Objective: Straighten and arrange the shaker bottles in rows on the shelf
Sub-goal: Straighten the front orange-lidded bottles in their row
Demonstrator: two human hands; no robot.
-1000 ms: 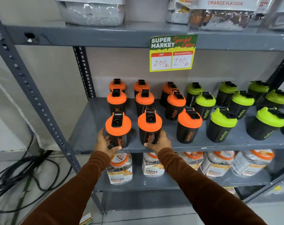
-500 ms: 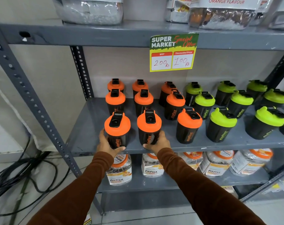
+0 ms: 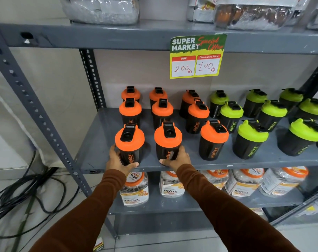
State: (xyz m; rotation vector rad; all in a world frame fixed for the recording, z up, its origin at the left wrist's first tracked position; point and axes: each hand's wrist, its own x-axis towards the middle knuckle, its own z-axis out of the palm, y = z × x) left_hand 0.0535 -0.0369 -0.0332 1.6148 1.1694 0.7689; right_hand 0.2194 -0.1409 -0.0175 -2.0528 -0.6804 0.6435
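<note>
Hands on front row of grey shelf: left hand wrapped round base of front-left orange-lid shaker, thumb across front. Right hand curled round base of 2nd orange-lid shaker, thumb under front edge. Both upright, near shelf lip. Bodies black, "fitfizz" printed vertically. Green-lid shakers to right. Price tag: "SUPER MARKET Special Offer", MRP 200 Rs, disc. 100 Rs.
</note>
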